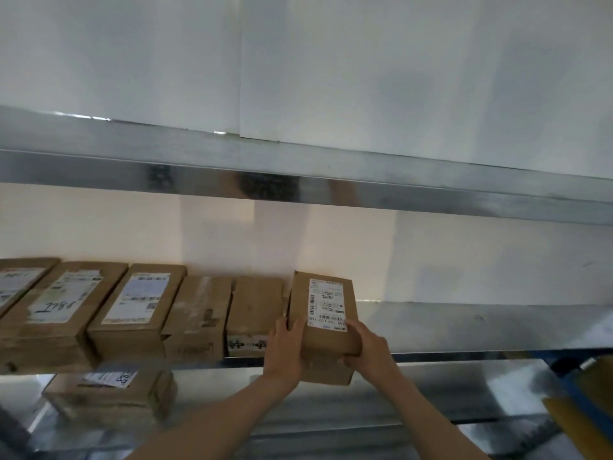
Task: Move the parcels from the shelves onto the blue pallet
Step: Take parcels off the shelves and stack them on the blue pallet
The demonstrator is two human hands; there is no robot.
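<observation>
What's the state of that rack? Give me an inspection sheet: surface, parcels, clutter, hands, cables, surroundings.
Surface: metal shelf, shiny.
Job's things: held parcel, labelled, near end past the shelf's front edge; row of five parcels to its left; lower parcel one shelf down; pallet not in view.
Clutter: nothing seen.
Grippers: left hand and right hand grip the held parcel's near end, one on each side.
Cables: nothing seen.
Surroundings: upper shelf; white wall; blue frame at lower right, blurred.
</observation>
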